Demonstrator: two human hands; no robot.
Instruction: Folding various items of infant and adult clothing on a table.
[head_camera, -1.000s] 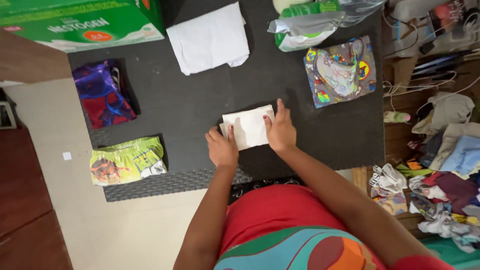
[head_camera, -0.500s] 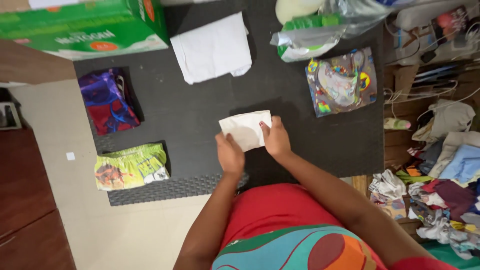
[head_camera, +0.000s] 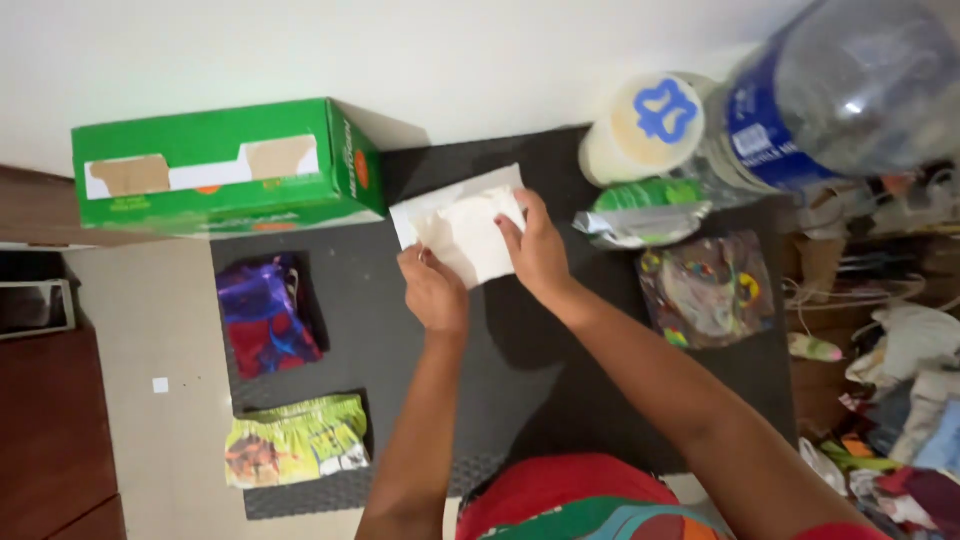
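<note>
I hold a small folded white cloth (head_camera: 470, 235) in both hands, raised above the dark foam mat (head_camera: 500, 360). My left hand (head_camera: 432, 290) grips its near left corner. My right hand (head_camera: 538, 250) clamps its right edge. Under the held cloth, a larger folded white cloth (head_camera: 415, 213) lies on the mat near the back, mostly hidden.
A green cardboard box (head_camera: 220, 165) stands at the back left. Folded purple-red (head_camera: 265, 325) and yellow-green (head_camera: 295, 452) printed garments lie on the left of the mat, a grey printed one (head_camera: 710, 290) on the right. A big plastic bottle (head_camera: 830, 90), a round tub (head_camera: 640, 125) and a green pouch (head_camera: 645, 205) are at the back right; a clothes heap (head_camera: 900, 420) is at the right.
Both hands lifted the small white cloth off the mat and carried it away from me, over the larger white cloth. The view tilted up, showing the wall, box top and bottle.
</note>
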